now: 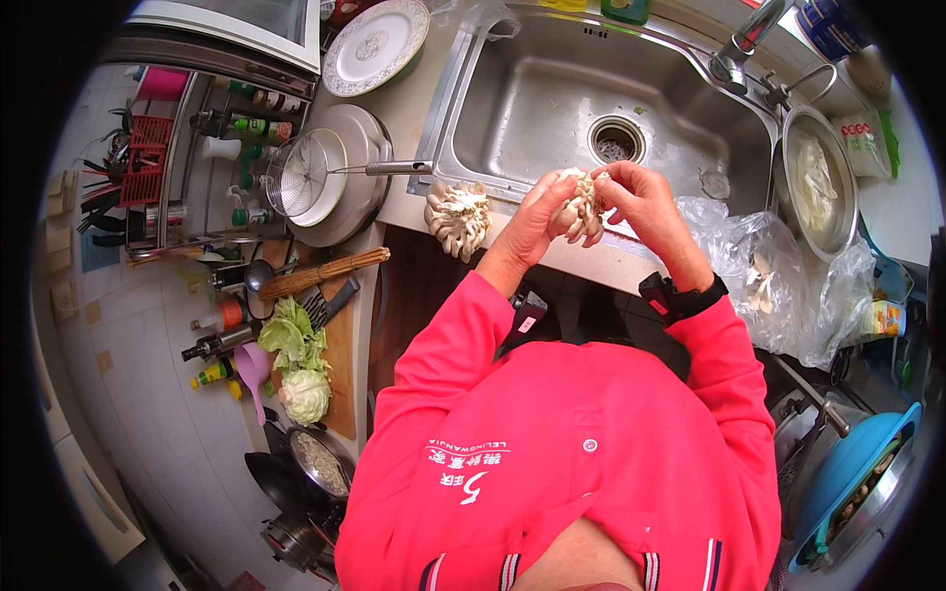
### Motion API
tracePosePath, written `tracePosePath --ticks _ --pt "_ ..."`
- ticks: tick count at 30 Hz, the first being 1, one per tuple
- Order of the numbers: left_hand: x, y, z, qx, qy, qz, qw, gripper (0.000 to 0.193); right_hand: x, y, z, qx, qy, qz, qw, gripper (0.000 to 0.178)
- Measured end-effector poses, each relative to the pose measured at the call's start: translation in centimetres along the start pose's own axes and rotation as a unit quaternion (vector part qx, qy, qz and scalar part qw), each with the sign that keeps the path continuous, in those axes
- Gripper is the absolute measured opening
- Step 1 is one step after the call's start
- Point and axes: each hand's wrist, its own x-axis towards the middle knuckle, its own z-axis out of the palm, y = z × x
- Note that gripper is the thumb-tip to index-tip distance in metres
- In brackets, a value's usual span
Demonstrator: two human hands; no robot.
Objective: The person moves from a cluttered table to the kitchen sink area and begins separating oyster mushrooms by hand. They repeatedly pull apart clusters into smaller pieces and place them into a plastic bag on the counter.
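The left hand (535,219) has its grip closed around a pale beige cluster of slender mushrooms (578,215), above the front rim of the sink in the middle of the frame. The right hand (645,200) bends its fingertips narrowly at the cluster's right side (whether they pinch a stem, I cannot tell). This looks like the pulling-apart step; the next move probably calls for a steady left hold and a gentle tug, since such stems may snap. Just left of the hands, a second cream-coloured mushroom bunch (459,219) lies at the edge of the light-coloured bench (405,209). Beyond, the rectangular stainless-steel sink (532,94) fills the upper middle, and a crumpled clear plastic bag (724,246) holding pale pieces (761,281) sits at right.
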Motion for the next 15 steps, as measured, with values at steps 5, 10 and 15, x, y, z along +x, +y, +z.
tracePosePath --ticks 5,10,15 --pt "0.6 -0.7 -0.5 0.003 0.018 0.02 1.0 0.033 0.1 0.4 0.4 -0.022 -0.003 0.004 1.0 0.024" --pt "0.7 -0.5 -0.9 0.092 0.03 0.043 0.994 0.029 0.3 1.2 0.6 -0.045 0.006 -0.066 0.997 0.023" --pt "0.5 0.2 -1.2 0.111 0.018 0.03 0.993 0.023 0.4 1.2 -0.4 -0.051 -0.052 -0.041 0.996 0.022"
